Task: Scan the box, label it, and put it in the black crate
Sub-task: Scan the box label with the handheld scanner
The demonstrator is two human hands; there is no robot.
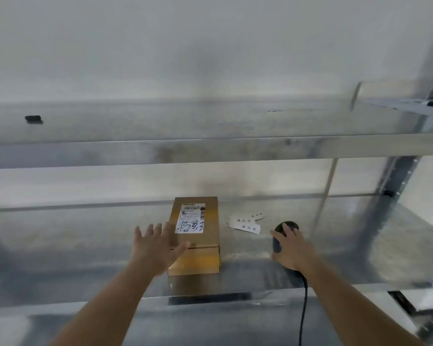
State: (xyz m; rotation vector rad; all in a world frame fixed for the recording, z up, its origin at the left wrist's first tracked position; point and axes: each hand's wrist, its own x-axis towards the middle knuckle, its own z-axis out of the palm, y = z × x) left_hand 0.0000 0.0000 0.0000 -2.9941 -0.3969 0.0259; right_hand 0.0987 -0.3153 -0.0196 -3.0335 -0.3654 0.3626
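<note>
A brown cardboard box lies on the metal shelf, with a white shipping label on its top. My left hand hovers with fingers spread at the box's left edge, overlapping its near left corner. My right hand is wrapped around a black barcode scanner to the right of the box; its black cable trails down toward me. A few white label slips with printed characters lie between the box and the scanner. No black crate is visible.
An upper metal shelf spans the view above the work shelf. A metal upright post stands at the right. A white wall is behind. A small black object sits on the upper shelf at left.
</note>
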